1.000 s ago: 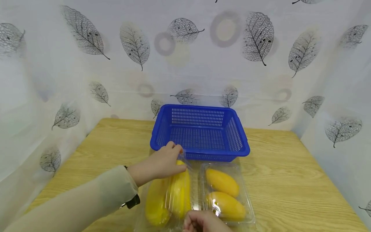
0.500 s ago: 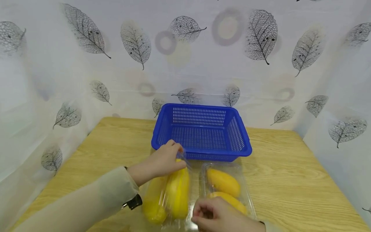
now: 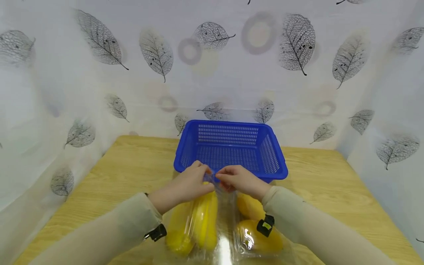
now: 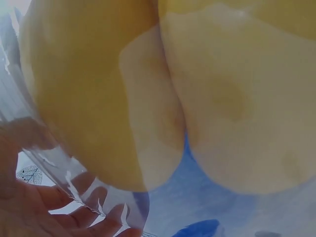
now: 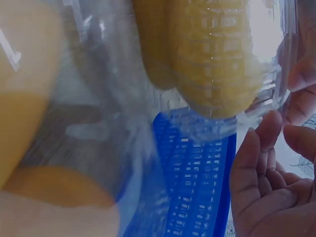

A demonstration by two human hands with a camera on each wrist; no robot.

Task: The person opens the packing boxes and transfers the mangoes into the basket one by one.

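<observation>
A clear plastic box (image 3: pixel 189 225) with two long yellow fruits (image 3: pixel 207 217) tilts up in front of the basket. My left hand (image 3: pixel 185 186) grips its far end, thumb nearest me, fingers curling over the top. In the left wrist view, these fingers show behind the transparent plastic. My right hand (image 3: pixel 243 180) is at the same far corner, fingers loosely bent beside the rim. In the right wrist view, its fingertips (image 5: pixel 271 123) meet the plastic edge, with no clear pinch visible. Under my right forearm sits another clear box (image 3: pixel 241 254) holding two orange-yellow mangoes (image 3: pixel 258 237), partly hidden.
A blue perforated basket (image 3: pixel 228 124) stands at the back of the wooden table (image 3: pixel 324 184), right behind both boxes. A leaf-patterned white curtain (image 3: pixel 232 81) encloses the back and sides. Both wrists wear black straps (image 3: pixel 266 225).
My right hand has risen from the near side, past the mango box, to the far corner of the left box. The left hand keeps its grip, almost unmoved.
</observation>
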